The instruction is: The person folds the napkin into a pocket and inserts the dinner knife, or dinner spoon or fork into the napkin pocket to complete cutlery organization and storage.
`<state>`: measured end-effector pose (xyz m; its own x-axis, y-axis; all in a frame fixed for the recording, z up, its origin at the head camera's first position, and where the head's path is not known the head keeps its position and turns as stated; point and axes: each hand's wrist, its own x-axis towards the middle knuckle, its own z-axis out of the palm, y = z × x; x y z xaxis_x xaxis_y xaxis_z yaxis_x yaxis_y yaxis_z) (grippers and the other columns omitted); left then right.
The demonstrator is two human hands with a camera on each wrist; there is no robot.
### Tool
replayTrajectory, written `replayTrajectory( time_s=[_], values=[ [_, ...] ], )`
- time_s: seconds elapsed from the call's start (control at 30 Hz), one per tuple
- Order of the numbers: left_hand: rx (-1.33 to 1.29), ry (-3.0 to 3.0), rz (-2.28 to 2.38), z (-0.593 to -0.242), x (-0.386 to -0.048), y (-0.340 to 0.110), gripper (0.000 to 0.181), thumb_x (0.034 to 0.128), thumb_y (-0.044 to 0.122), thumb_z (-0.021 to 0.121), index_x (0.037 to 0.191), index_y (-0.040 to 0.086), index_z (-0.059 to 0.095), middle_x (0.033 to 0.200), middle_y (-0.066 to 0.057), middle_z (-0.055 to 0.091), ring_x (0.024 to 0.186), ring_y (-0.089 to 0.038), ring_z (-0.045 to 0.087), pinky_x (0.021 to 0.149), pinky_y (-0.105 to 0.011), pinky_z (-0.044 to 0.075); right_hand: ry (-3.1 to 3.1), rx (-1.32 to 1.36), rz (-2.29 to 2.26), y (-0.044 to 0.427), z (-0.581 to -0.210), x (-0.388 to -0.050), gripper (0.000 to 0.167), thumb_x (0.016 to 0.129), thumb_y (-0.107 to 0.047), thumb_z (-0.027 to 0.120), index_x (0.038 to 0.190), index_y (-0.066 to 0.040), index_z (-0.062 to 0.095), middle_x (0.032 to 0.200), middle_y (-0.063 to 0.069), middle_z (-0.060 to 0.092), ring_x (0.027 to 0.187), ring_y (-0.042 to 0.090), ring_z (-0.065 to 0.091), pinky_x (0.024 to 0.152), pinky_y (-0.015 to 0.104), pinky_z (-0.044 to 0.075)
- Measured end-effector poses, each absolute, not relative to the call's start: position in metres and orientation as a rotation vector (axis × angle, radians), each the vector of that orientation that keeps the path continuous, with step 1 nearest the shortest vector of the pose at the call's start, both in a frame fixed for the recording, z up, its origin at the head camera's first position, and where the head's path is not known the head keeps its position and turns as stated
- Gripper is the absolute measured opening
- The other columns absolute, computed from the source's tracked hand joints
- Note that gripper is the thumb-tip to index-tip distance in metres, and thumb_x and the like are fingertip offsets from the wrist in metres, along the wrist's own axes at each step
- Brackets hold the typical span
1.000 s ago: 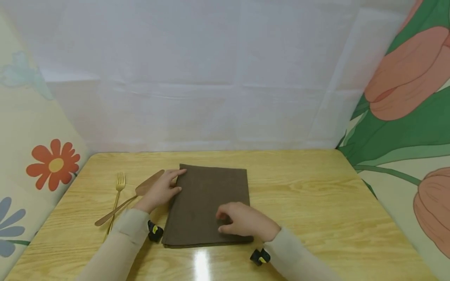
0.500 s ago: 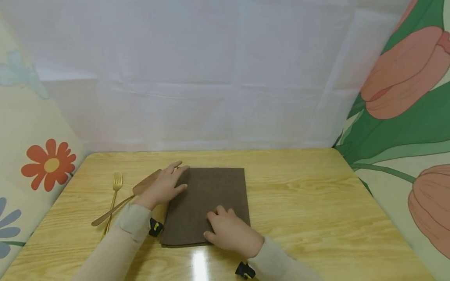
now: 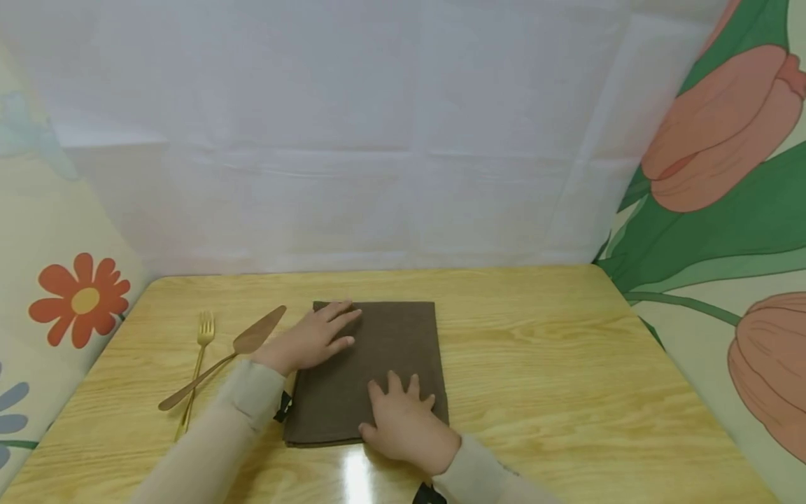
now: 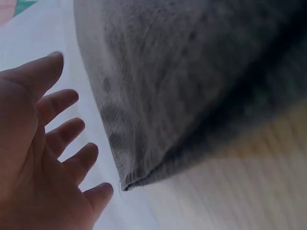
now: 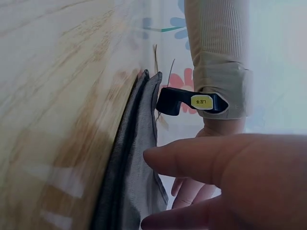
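Note:
A dark brown folded cloth (image 3: pixel 384 350) lies flat on the wooden table. Over its upper left part reaches my left hand (image 3: pixel 311 337), fingers extended. My right hand (image 3: pixel 406 423) is spread over the lower right part, with the thumb near the front edge. Edge-on in the right wrist view, the cloth (image 5: pixel 139 153) shows several stacked layers beside the right thumb (image 5: pixel 182 158). In the left wrist view the loosely bent fingers (image 4: pixel 79 163) stand beside a cloth corner (image 4: pixel 144 120). Neither hand grips anything; whether the fingertips press on the cloth is hard to tell.
To the left of the cloth, a copper-coloured cake server (image 3: pixel 255 334) lies crossed over a gold fork (image 3: pixel 204 332). The wooden table (image 3: pixel 535 364) ends at a white sheet (image 3: pixel 352 175) behind. Flower-patterned panels (image 3: pixel 711 280) flank both sides.
My left hand has slid right, farther over the cloth, uncovering the cake server. My right hand moved left and toward me, and its curled fingers spread out. The cloth's far left corner now lies flatter.

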<state>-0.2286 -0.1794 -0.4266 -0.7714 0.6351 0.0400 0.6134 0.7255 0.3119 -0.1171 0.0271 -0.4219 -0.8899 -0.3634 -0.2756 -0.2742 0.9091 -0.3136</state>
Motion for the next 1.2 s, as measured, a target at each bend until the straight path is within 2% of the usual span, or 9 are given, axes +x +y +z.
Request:
replayTrajectory(
  time_s=[0.23,0.63,0.87,1.2],
  values=[
    [0.939,2.692,0.494,-0.429,-0.229,-0.178,0.061,0.1049,0.031,0.057,0.156,0.005,0.036,0.163,-0.028,0.021,0.147,-0.053,0.018,0.113,-0.073,0.018,2.699,-0.441,-0.403,0.024,-0.427,-0.122,0.067,0.095,-0.044,0.07,0.15,-0.01,0.05,0.157,0.025,0.036,0.137,0.064,0.028,0.088,0.081,0.04],
    [0.896,2.647,0.402,-0.435,-0.221,-0.177,0.063,0.1033,0.031,0.06,0.155,0.002,0.038,0.159,-0.034,0.022,0.144,-0.059,0.017,0.11,-0.074,0.021,2.737,-0.388,-0.331,0.031,-0.433,-0.134,0.071,0.095,-0.045,0.07,0.152,-0.008,0.046,0.161,0.021,0.031,0.142,0.06,0.024,0.094,0.081,0.036],
    [0.808,2.682,0.281,-0.43,-0.209,-0.169,0.067,0.1044,0.035,0.057,0.157,0.001,0.033,0.16,-0.036,0.019,0.145,-0.059,0.016,0.111,-0.072,0.023,2.708,-0.508,-0.361,0.054,-0.431,-0.155,0.078,0.092,-0.044,0.075,0.153,-0.006,0.045,0.162,0.019,0.029,0.144,0.057,0.023,0.099,0.078,0.034],
    [0.7,2.756,0.109,-0.421,-0.185,-0.15,0.071,0.1026,0.042,0.057,0.155,-0.001,0.035,0.156,-0.038,0.026,0.14,-0.062,0.026,0.11,-0.067,0.032,2.643,-0.691,-0.493,0.091,-0.431,-0.188,0.08,0.086,-0.036,0.083,0.152,-0.009,0.047,0.163,0.01,0.032,0.15,0.045,0.019,0.108,0.076,0.025]
  ],
)
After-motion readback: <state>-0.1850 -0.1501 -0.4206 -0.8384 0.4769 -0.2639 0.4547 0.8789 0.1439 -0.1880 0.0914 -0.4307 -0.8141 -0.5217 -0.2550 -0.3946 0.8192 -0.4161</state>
